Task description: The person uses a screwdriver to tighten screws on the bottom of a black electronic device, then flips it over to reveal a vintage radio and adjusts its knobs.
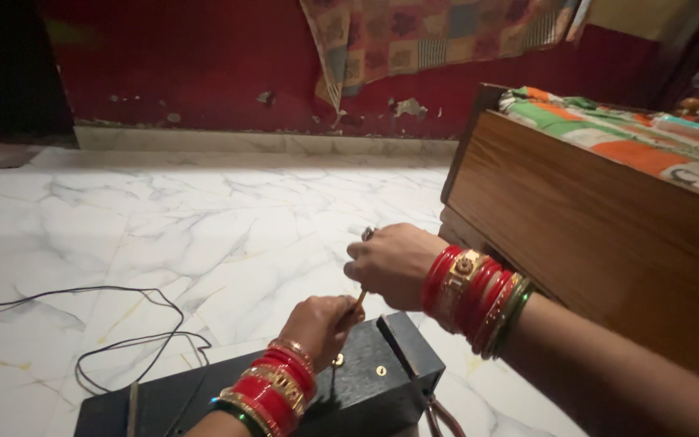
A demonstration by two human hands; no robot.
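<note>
Black cable (123, 340) lies looped on the white marble floor (204, 226) at far left, trailing toward the black box-shaped device (366, 380) in front of you; it looks clear of your hands. Keep it that way so a tug does not shift the base.

Your left hand (317, 324), red and gold bangles at the wrist, is curled narrow over the device's top face, fingertips pinched on the lower end of a thin brownish rod or thread (360, 298). Which it is cannot be told at this size. Hold that pinch steady and low, close to the small brass fittings (381, 371) on the top.

Your right hand (394, 263) sits just above, fingers closed tight on the upper end of the same thin piece. Guide with this hand only; keep the piece straight between the two grips, with no slack and no sideways pull.

The wooden bed frame (592, 218) stands near your right forearm: mind the elbow room.
</note>
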